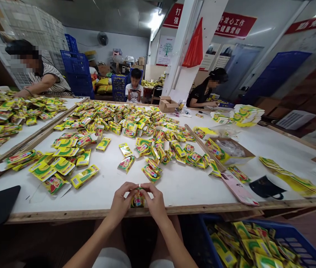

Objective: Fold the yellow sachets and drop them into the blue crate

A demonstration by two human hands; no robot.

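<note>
- Yellow-and-green printed cartons [135, 121] lie scattered and heaped over the white-topped worktable [110, 186], thickest toward the far middle and sparser near the front; many show white end flaps sticking out. The left wooden strip [46, 131] sets off another heap at the far left, and the right wooden strip [204, 146] borders the main spread on its other side.
- Blue plastic crates [76, 70] stand stacked at the far left, beyond the table.
- Three other people are on the far side: a person in a striped top [53, 76] at left, an arm stretched to the left heap; a person in white [134, 93] in the middle, holding a dark handheld device; a person in black [199, 95] at right.
- Blue plastic basket [291, 234], lower than the tabletop at near right, holds more of the cartons.
- Open-topped cardboard box [238, 160], just right of the right strip, contains clear plastic.
- Left hand [123, 197] and right hand [154, 201] meet at the middle of the near edge, thumbs and fingertips pinching one carton from both sides.
- Dark mug [266, 186] sits at near right, its handle toward the near edge.
- Pink phone-shaped slab [240, 189] lies left of the mug.
- Held carton [138, 200] is between the two thumbs, printed face toward the viewer; fingers hide much of its top.
</note>
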